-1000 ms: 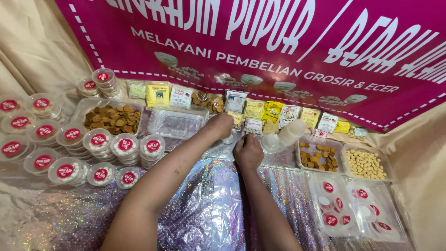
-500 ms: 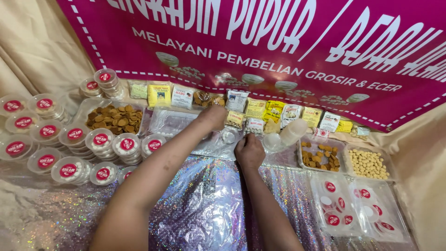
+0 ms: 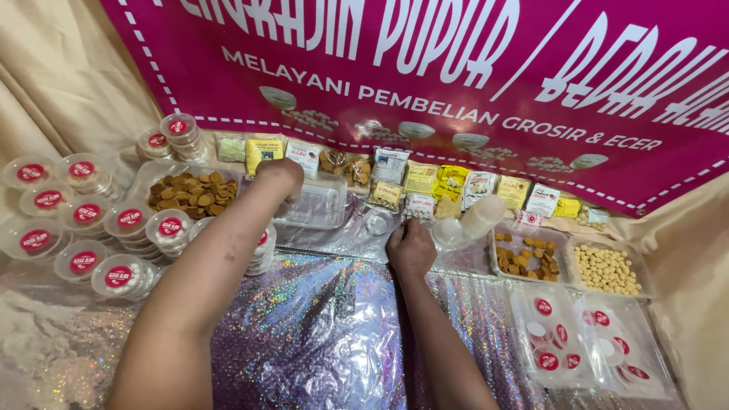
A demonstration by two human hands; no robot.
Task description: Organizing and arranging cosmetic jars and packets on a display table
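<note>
My left hand [image 3: 279, 176] reaches far forward, its fingers curled downward over the near-left corner of an empty clear plastic tray [image 3: 323, 206]. Just left of it lies a clear tray of brown round discs [image 3: 186, 193]. Whether this hand holds anything is hidden. My right hand [image 3: 410, 247] rests as a closed fist on the crinkled clear plastic sheet [image 3: 357, 228]. A small clear cup [image 3: 449, 232] and a toppled clear jar [image 3: 483, 216] lie just to its right.
Stacks of round clear tubs with red labels [image 3: 121, 228] crowd the left. Small packets [image 3: 419, 178] line the foot of a magenta banner [image 3: 456, 83]. Trays of brown pieces [image 3: 524, 258] and pale balls [image 3: 606, 269] sit at right, with labelled tubs [image 3: 554, 334] below. Holographic cloth [image 3: 319, 342] covers the front.
My left hand has moved left, from the packets near the middle to the empty clear tray beside the brown discs. My right hand has stayed in place.
</note>
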